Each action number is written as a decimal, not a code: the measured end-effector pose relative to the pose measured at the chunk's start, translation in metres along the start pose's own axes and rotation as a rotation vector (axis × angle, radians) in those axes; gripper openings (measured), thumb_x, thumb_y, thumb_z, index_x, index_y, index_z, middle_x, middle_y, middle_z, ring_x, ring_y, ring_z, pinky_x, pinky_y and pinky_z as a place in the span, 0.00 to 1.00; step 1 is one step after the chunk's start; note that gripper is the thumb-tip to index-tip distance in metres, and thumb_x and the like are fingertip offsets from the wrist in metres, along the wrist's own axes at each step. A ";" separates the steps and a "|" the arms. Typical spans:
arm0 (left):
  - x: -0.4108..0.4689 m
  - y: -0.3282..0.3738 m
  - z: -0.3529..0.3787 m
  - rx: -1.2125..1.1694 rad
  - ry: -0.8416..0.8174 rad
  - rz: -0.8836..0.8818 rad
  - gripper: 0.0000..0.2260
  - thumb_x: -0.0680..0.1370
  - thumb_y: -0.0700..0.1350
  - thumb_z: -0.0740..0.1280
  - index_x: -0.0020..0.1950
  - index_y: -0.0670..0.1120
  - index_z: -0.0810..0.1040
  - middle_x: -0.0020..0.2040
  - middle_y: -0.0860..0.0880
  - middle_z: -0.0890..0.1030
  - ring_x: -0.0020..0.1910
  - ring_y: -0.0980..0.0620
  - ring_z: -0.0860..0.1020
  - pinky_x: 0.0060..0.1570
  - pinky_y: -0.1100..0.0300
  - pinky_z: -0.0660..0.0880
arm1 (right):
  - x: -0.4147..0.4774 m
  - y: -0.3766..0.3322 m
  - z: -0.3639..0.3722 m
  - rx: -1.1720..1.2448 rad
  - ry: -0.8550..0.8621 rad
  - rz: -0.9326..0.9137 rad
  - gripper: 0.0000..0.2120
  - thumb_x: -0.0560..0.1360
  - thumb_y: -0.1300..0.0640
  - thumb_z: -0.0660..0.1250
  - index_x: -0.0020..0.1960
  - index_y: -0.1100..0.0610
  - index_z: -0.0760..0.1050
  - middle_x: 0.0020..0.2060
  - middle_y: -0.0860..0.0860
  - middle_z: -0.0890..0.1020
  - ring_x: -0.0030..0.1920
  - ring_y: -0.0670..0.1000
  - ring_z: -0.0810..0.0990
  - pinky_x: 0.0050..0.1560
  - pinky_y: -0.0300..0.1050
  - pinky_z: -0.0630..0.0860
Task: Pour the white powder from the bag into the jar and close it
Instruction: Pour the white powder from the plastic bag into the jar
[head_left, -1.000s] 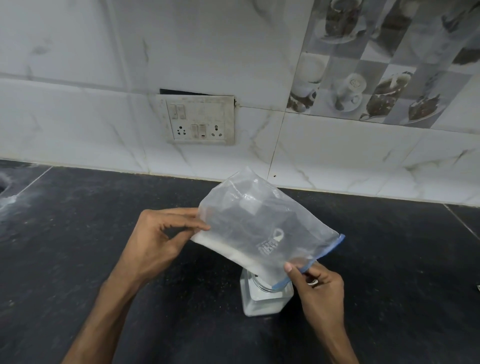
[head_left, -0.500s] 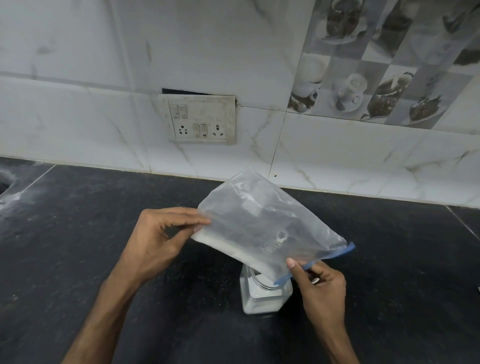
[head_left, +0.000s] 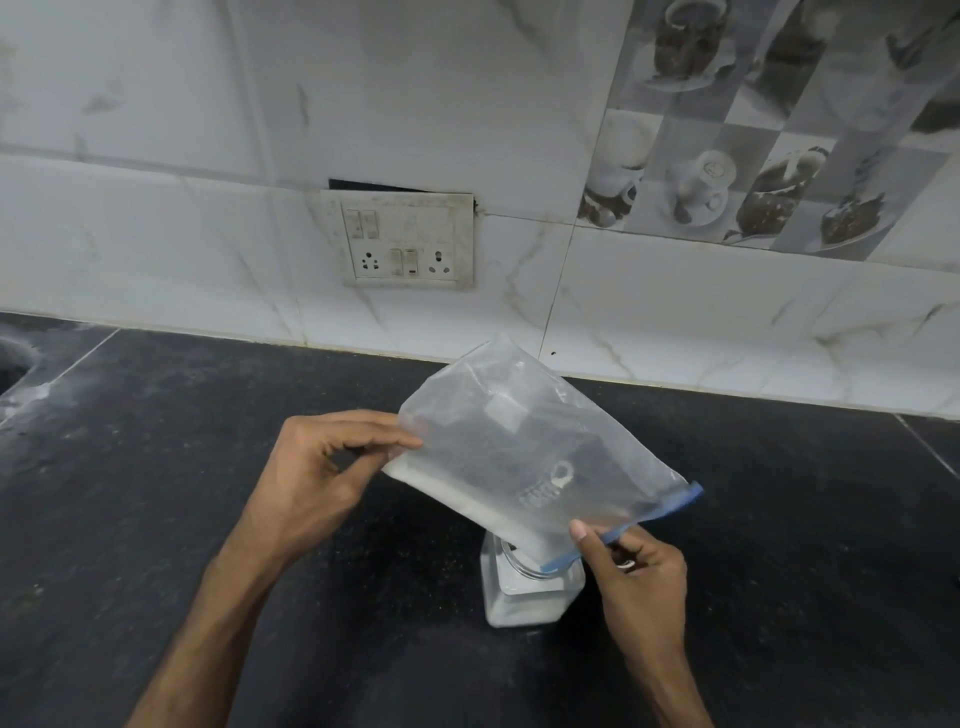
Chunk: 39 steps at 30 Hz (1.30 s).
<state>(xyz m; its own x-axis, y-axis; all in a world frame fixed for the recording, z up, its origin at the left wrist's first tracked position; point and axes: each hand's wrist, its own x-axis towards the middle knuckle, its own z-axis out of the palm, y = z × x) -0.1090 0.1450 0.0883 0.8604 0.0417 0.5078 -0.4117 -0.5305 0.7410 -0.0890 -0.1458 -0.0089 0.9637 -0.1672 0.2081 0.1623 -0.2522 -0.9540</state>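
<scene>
A clear plastic zip bag with a blue seal strip hangs tilted over a small clear jar on the black counter. White powder lies along the bag's lower edge and runs toward the blue mouth, which sits at the jar's open neck. My left hand pinches the bag's raised bottom corner. My right hand grips the blue mouth edge just right of the jar. The jar holds white powder in its lower part. No lid is in view.
The black stone counter runs back to a white marble-tiled wall with a switch and socket plate. A sink cutout shows at the far left edge.
The bag's blue mouth end has shifted slightly right and down toward the jar. Both hands keep their grips.
</scene>
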 end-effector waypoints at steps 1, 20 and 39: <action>0.000 0.000 0.000 0.001 0.001 0.000 0.16 0.72 0.28 0.73 0.49 0.48 0.87 0.49 0.57 0.86 0.50 0.63 0.83 0.50 0.72 0.77 | 0.000 0.000 0.000 0.000 0.002 0.000 0.08 0.70 0.55 0.77 0.35 0.58 0.84 0.32 0.57 0.85 0.35 0.53 0.82 0.38 0.40 0.78; 0.002 0.001 -0.001 0.004 0.010 0.001 0.15 0.73 0.28 0.73 0.50 0.46 0.87 0.49 0.55 0.86 0.50 0.62 0.84 0.52 0.69 0.79 | 0.002 0.001 0.004 0.044 0.028 -0.024 0.14 0.69 0.52 0.77 0.36 0.64 0.82 0.32 0.63 0.83 0.32 0.51 0.78 0.38 0.43 0.77; 0.004 -0.009 0.002 0.009 0.008 0.009 0.16 0.73 0.27 0.72 0.51 0.45 0.87 0.49 0.56 0.86 0.51 0.63 0.84 0.54 0.71 0.77 | 0.003 0.002 0.005 -0.009 0.008 -0.034 0.13 0.70 0.58 0.77 0.34 0.66 0.81 0.31 0.60 0.83 0.32 0.54 0.80 0.37 0.44 0.77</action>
<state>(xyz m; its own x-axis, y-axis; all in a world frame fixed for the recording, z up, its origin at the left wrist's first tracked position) -0.1017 0.1483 0.0828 0.8544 0.0436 0.5178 -0.4164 -0.5388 0.7323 -0.0843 -0.1421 -0.0115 0.9559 -0.1662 0.2420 0.1927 -0.2663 -0.9444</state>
